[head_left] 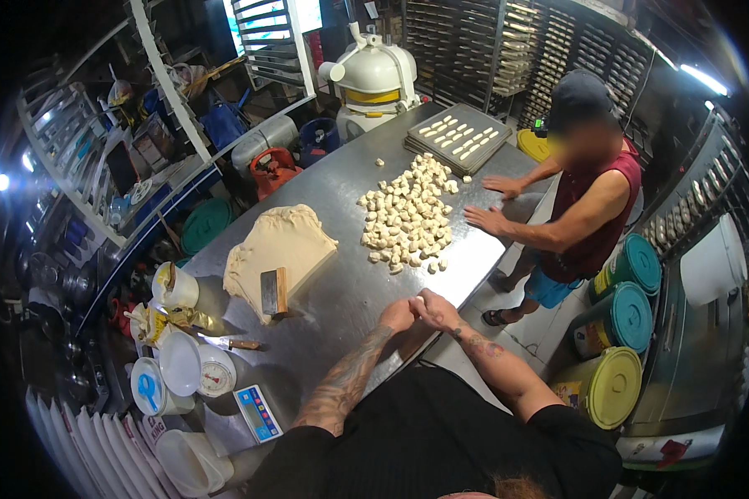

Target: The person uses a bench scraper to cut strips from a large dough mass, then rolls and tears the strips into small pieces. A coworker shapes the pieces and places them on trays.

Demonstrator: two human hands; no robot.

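My left hand (398,316) and my right hand (434,310) meet at the table's near edge, fingers closed around a small pale dough piece (420,299) that shows between them. Just beyond them a heap of cut dough pieces (408,212) spreads over the steel table (333,287). To the left lies a large slab of dough (279,241), with a wooden-handled dough scraper (275,293) on its near side. Across the right edge, a co-worker's two hands (484,220) rest with fingers spread beside the heap.
Stacked trays (458,141) hold dough sticks at the far end. A knife (243,343), digital scale (258,413), dial scale (216,377) and white tubs (175,287) crowd the left side. Lidded buckets (628,316) line the right. A cream machine (379,75) stands beyond.
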